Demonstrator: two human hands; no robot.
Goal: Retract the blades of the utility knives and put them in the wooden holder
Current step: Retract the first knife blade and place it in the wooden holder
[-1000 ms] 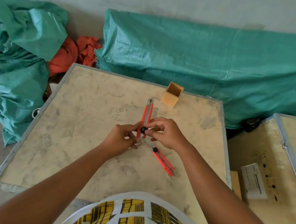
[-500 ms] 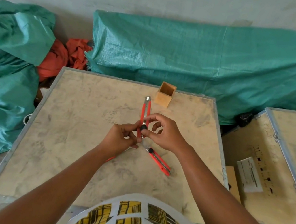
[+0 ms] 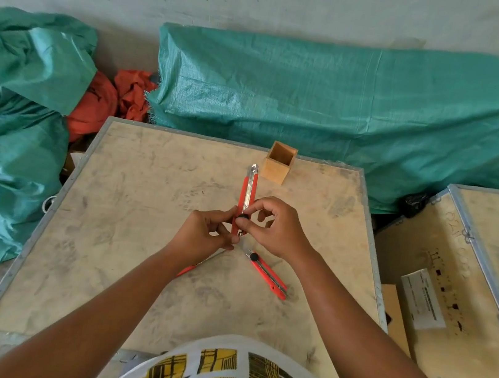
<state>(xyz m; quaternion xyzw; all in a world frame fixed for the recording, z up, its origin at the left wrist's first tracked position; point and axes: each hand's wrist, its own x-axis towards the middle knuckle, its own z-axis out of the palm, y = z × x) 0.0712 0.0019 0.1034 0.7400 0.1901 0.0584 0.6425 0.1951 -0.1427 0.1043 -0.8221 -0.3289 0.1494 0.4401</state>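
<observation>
Utility knives first: one red knife [image 3: 247, 195] is up in both hands over the middle of the crate top [image 3: 124, 235], nose pointing away toward the wooden holder [image 3: 279, 163]. The left hand [image 3: 207, 236] is pinched closed around the knife's rear end, steadying it, while the right hand [image 3: 273, 226] has thumb and forefinger closed on the black slider knob [image 3: 242, 217]. A short silver blade tip [image 3: 253, 168] shows past the nose, so I judge the retraction on this one as under way, not finished.

A second knife [image 3: 267, 275] lies flat on the crate top just beneath the right wrist, knob up, with a sliver of blade apparently out at its near-hand end. A third red handle [image 3: 187, 271] peeks out from under the left forearm, mostly hidden, so its blade state can't be called.

Holder looks empty from here, standing upright near the far edge. So nothing is stowed yet; three knives appear left to go.

Room to move looks generous: bare board between hands and holder, a straight clear path forward. Watch that holder though, it sits close to the far metal rim [image 3: 217, 137], with the green tarp [image 3: 350, 113] right behind, and the exposed tip leads the way.
</observation>
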